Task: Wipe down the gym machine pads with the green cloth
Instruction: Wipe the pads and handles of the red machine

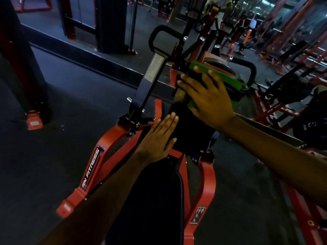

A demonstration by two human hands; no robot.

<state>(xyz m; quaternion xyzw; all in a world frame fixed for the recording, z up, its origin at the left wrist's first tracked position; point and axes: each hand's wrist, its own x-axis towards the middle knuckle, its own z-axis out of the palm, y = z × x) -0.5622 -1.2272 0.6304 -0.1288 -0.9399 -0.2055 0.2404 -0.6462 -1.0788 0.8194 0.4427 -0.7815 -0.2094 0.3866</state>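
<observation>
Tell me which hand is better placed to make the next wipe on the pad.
Right. The right hand presses flat on the cloth atop the pad; the left hand rests bare on the pad's side, away from the cloth.

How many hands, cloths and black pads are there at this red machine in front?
Hands: 2 (left hand, right hand)
Green cloth: 1
Black pads: 2 (upright pad, seat pad)
Total: 5
</observation>
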